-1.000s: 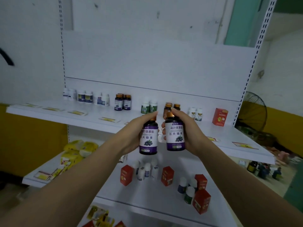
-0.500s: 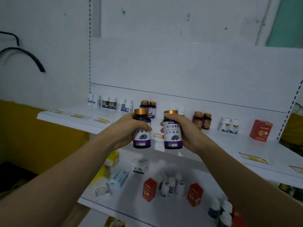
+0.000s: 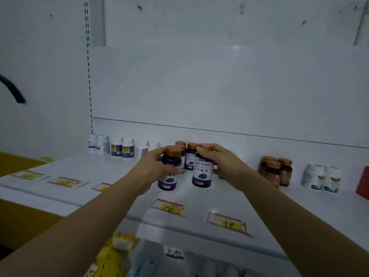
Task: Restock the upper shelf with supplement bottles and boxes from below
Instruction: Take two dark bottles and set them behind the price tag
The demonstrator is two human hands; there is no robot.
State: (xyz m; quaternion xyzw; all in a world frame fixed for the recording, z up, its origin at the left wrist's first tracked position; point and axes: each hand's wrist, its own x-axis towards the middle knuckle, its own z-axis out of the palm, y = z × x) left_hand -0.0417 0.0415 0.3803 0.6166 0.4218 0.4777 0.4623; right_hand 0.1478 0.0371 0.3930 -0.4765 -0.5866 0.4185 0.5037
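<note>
Upper shelf (image 3: 83, 188), white and wide, stocked along its back wall: white bottles (image 3: 98, 143) far left, blue-labelled bottles (image 3: 122, 148) next, amber bottles (image 3: 274, 171) right of centre, more white bottles (image 3: 321, 178) beyond, a red box (image 3: 363, 182) at the edge. Price tags (image 3: 227, 224) near the front lip. Left hand (image 3: 148, 170) wrapped round a purple-labelled bottle (image 3: 169, 168); right hand (image 3: 227, 166) clasping a second purple-labelled bottle (image 3: 202, 172), both just in front of matching bottles (image 3: 190, 156). Likely risks: knocking that back pair over while sliding these in, or tipping one through uneven release. Bottle contents hidden.
</note>
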